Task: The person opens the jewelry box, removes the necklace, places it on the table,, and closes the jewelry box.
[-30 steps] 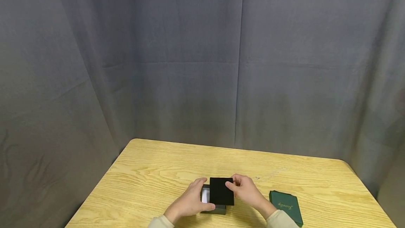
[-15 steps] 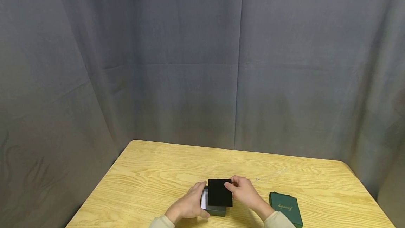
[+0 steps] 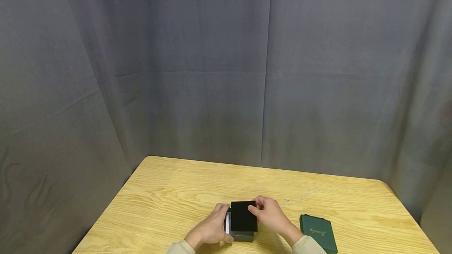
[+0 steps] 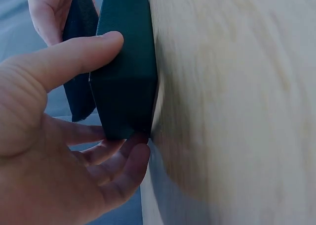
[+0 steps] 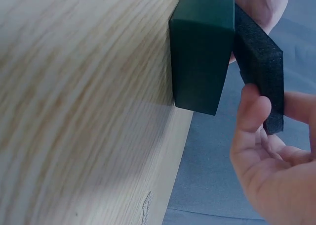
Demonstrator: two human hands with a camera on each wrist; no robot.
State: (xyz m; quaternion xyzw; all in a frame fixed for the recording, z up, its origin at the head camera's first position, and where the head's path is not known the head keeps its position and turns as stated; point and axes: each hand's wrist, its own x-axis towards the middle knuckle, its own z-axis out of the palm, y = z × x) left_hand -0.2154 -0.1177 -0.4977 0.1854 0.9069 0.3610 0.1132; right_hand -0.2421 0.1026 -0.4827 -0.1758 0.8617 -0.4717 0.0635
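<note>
A small dark green box (image 3: 243, 238) with a white inside stands on the table, without its lid. My left hand (image 3: 212, 227) grips its left side, with the thumb on the near wall and the fingers round the far one, as the left wrist view shows. Between thumb and fingers my right hand (image 3: 272, 215) pinches a square black foam pad (image 3: 243, 216) by its right edge. In the right wrist view the foam pad (image 5: 264, 62) tilts over the box's opening, its left end lower. From above it hides most of the inside.
A green lid (image 3: 319, 233) with gold lettering lies to the right of my right forearm. Farther back on the wooden table (image 3: 183, 183) lies a thin pale chain-like thing (image 3: 307, 194). Grey curtains (image 3: 212, 89) hang behind and beside the table.
The foam pad has moved slightly left and toward me with my right hand. My left thumb has slid from the pad's lower corner down to the box's near wall.
</note>
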